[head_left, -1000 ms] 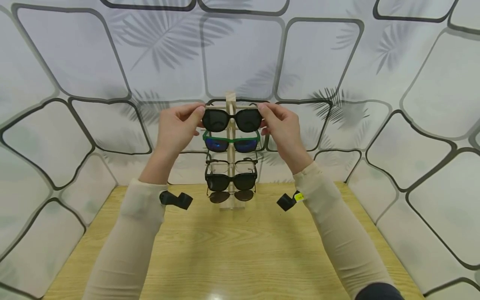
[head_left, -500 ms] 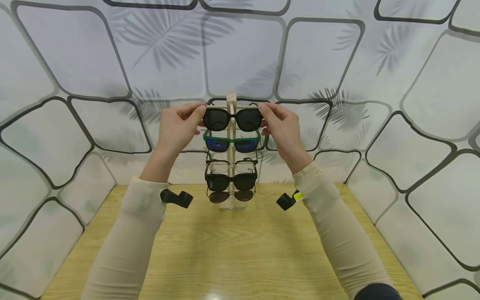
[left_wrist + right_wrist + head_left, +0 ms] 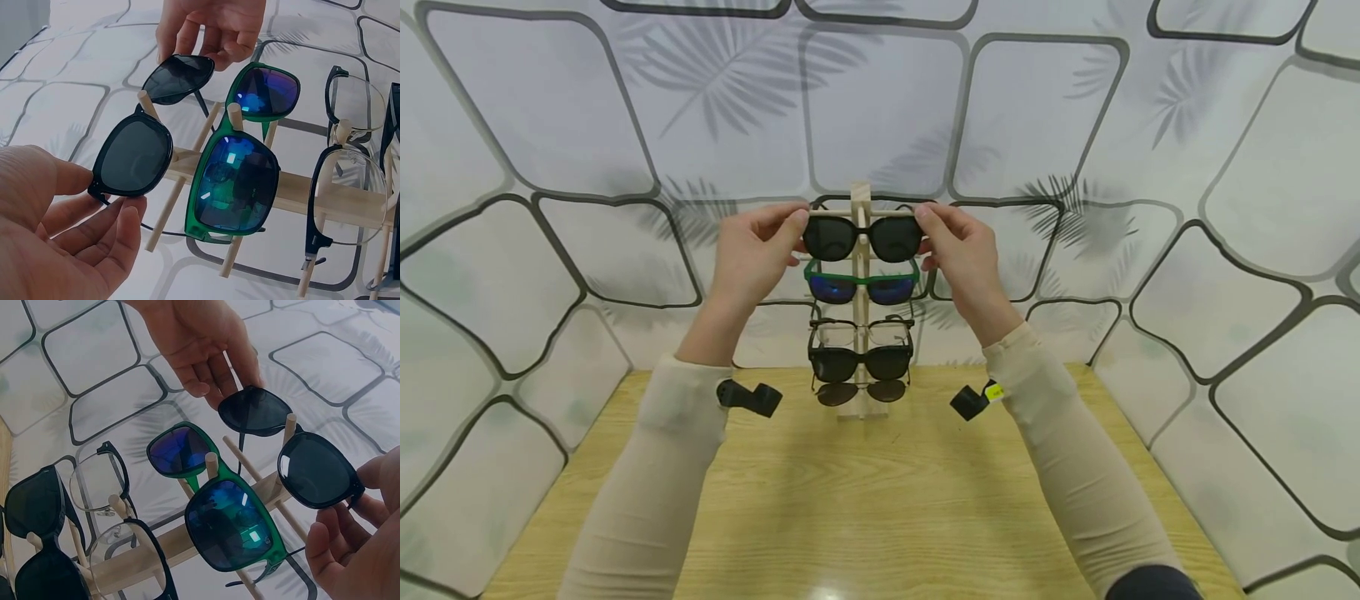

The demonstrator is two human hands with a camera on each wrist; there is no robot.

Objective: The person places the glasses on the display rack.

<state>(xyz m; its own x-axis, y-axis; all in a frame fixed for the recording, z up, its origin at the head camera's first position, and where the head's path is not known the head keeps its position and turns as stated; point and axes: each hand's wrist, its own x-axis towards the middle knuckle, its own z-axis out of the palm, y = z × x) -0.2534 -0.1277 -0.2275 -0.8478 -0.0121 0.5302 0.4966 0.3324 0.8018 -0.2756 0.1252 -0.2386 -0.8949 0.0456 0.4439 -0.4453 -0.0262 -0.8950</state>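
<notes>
Black sunglasses (image 3: 892,239) sit across the top peg of a wooden eyewear stand (image 3: 861,193). My left hand (image 3: 750,254) pinches their left outer corner between thumb and fingers, and my right hand (image 3: 961,262) pinches the right one. In the left wrist view, the thumb presses the hinge corner next to the dark lens (image 3: 134,156). The right wrist view shows the same kind of pinch at the other lens (image 3: 315,469). Right below hang green-framed glasses with blue mirrored lenses (image 3: 891,289).
Lower on the stand hang half-rim clear glasses (image 3: 835,335), another black pair of sunglasses (image 3: 835,365) and thin-framed brown sunglasses (image 3: 887,392). The stand's base rests on a wood-grain table (image 3: 865,500). Patterned white panels (image 3: 880,108) enclose the back and sides.
Both hands keep their hold on the top black sunglasses, which stay at the top peg. Only a very slight shift of the whole view shows.
</notes>
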